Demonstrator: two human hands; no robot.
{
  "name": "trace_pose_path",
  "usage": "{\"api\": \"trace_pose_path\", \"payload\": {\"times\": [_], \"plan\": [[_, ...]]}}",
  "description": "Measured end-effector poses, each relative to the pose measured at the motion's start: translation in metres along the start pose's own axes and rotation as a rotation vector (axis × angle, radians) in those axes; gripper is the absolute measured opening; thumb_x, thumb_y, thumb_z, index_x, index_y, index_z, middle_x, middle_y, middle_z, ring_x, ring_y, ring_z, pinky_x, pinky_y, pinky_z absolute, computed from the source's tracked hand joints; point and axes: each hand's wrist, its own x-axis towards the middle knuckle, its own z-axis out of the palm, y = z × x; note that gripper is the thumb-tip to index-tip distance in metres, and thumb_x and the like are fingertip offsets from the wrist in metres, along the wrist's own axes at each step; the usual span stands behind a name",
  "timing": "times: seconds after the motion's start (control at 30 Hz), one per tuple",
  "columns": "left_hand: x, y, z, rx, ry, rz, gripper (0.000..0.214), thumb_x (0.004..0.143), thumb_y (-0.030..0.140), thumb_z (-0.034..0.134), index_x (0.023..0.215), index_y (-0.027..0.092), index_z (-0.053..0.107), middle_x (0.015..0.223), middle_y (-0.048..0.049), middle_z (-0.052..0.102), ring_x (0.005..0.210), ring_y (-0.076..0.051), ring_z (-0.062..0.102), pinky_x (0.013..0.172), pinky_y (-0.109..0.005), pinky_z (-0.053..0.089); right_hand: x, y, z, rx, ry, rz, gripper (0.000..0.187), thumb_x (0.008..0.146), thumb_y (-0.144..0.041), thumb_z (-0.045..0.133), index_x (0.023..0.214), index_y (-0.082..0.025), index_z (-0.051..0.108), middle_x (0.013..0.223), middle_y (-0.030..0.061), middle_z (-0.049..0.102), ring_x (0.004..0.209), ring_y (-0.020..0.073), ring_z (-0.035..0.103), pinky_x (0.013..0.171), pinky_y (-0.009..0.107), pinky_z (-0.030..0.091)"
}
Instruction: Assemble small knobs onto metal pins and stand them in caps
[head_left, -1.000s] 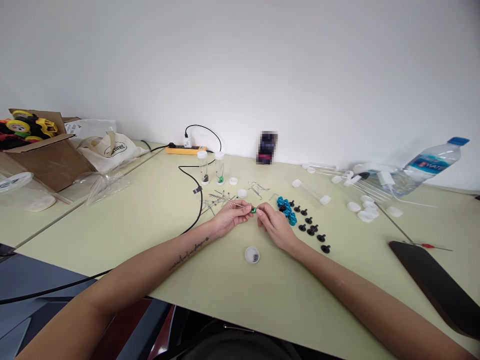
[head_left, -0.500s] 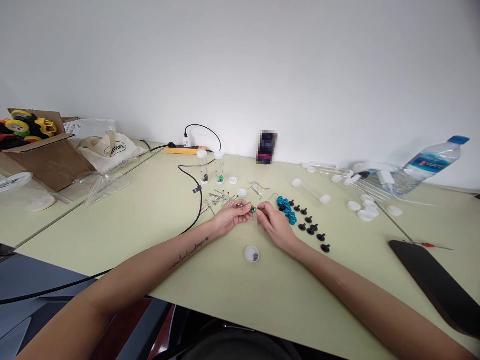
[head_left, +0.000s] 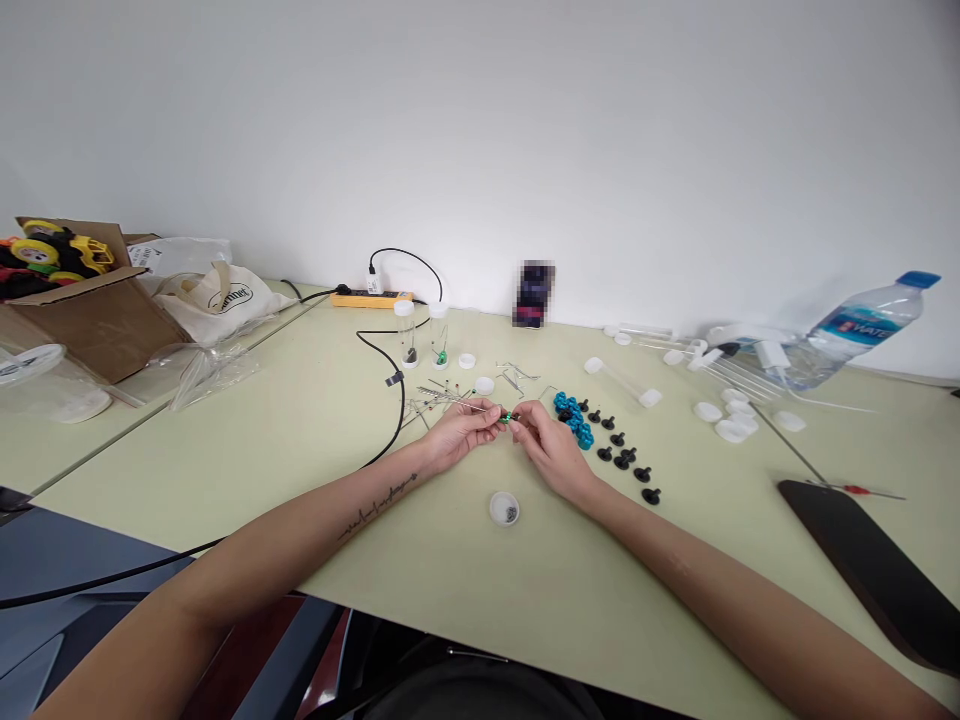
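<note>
Green piece (head_left: 508, 417): between your two hands, over the table (head_left: 420, 570).
Left hand (head_left: 466, 435): your fingers pinch its left side; a thin rod (head_left: 472, 405) shows beside your thumb.
Right hand (head_left: 553, 447): your thumb and fingers close on its right end.
Lid (head_left: 497, 508): nearer you, grey bits inside.
Blue parts (head_left: 583, 434): just beside your right hand, black pegs (head_left: 621, 462) further right.
Pins (head_left: 431, 392): scattered beyond your left hand.
</note>
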Motion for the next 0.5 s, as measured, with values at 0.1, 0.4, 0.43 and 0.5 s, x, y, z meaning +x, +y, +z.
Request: {"api": "trace_pose_path", "payload": {"times": [0.1,0.4,0.43,0.5], "plan": [[-0.0006,0.0005,0.0007,0.012,-0.005,-0.006,0.02,0.066,0.025,0.071,0.076,0.011,0.06,0.071,-0.0021,0.058,0.067,-0.008,0.054,0.064,-0.02,0.04,0.0003,0.0018,0.0001,0.006,-0.022,0.0,0.023,0.091,-0.04,0.028,0.093,-0.022,0.043,0.073,0.0001,0.059,0.061,0.0153,0.054,0.058,0.026,0.038],[0.0,0.0007,-0.0003,-0.005,0.0,-0.002,0.021,0.066,0.025,0.071,0.077,0.01,0.061,0.072,-0.0028,0.058,0.066,-0.007,0.054,0.063,-0.02,0.04,-0.0001,-0.0003,0.0001,0.005,0.007,0.009,0.025,0.09,-0.04,0.032,0.104,-0.021,0.041,0.074,-0.001,0.059,0.054,0.0127,0.051,0.055,0.025,0.037],[0.0002,0.0004,-0.0005,-0.005,0.001,0.0,0.021,0.066,0.025,0.071,0.077,0.01,0.061,0.073,-0.0031,0.058,0.065,-0.007,0.053,0.064,-0.02,0.04,-0.0004,-0.0011,0.0,0.001,0.013,0.007,0.025,0.089,-0.039,0.034,0.105,-0.022,0.04,0.075,-0.0011,0.059,0.052,0.0122,0.05,0.054,0.025,0.036],[0.0004,0.0,-0.0007,-0.003,0.0,0.004,0.02,0.066,0.024,0.071,0.077,0.01,0.061,0.073,-0.0033,0.058,0.066,-0.007,0.053,0.064,-0.02,0.04,-0.0007,-0.0021,-0.0001,-0.009,0.018,0.001,0.023,0.089,-0.038,0.034,0.103,-0.022,0.041,0.075,-0.0011,0.059,0.051,0.0116,0.049,0.052,0.024,0.035]]}}
